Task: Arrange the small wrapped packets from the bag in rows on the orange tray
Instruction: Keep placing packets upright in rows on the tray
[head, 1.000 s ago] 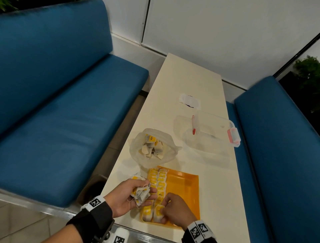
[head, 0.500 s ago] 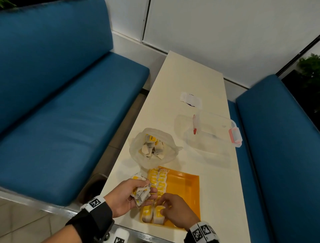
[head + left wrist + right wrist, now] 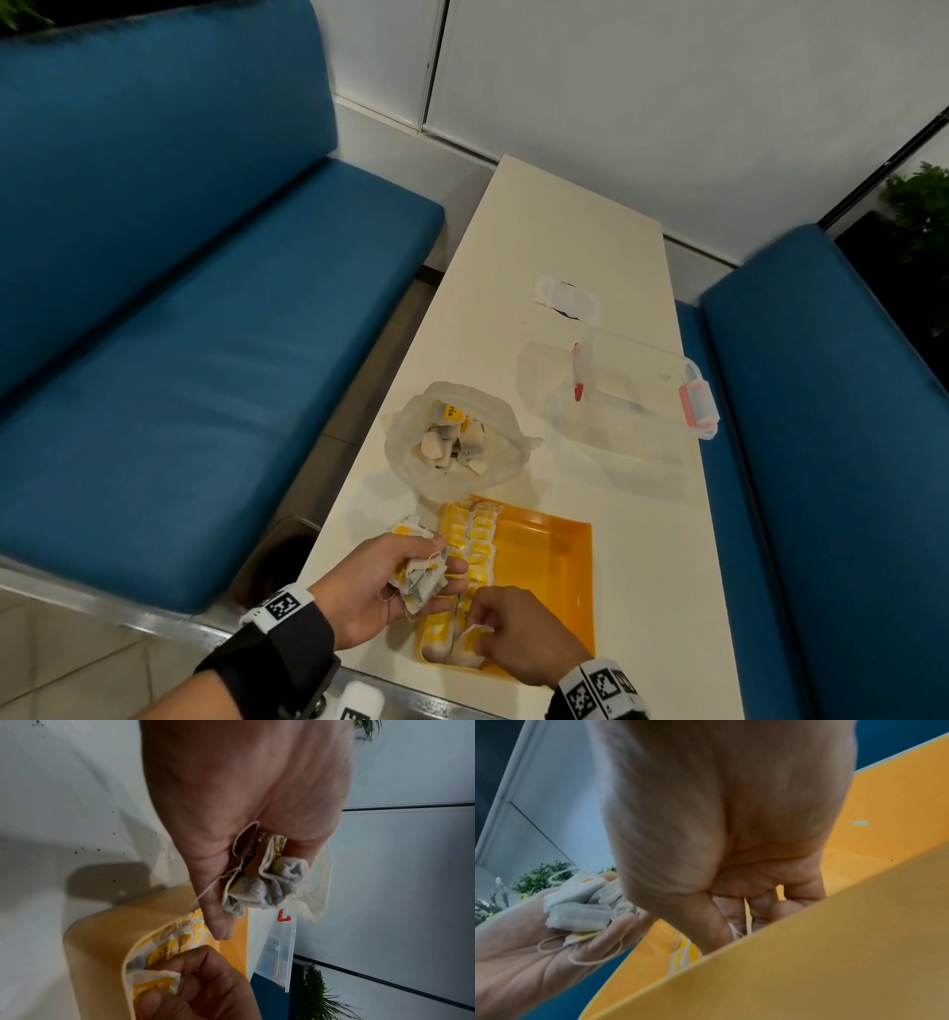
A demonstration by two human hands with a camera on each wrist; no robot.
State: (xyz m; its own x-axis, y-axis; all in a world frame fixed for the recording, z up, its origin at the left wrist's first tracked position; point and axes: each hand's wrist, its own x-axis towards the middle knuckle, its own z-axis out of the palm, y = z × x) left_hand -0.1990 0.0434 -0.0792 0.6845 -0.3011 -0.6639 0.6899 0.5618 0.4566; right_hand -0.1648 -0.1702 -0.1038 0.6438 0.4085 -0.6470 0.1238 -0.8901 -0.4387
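Note:
The orange tray lies at the table's near end, with two rows of small yellow-and-white packets along its left side. My left hand hovers at the tray's left edge and grips a bunch of packets with loose strings. My right hand is at the tray's near left corner, fingers curled, pinching one packet down among the near ones. Beyond the tray, an open clear bag holds several more packets.
A clear plastic box with pink latches sits right of the bag, a small white wrapper farther back. Blue benches flank the narrow cream table. The tray's right half is bare orange.
My right hand has shifted slightly along the near end of the rows, still pinching a packet there. The left hand keeps its bunch in about the same place.

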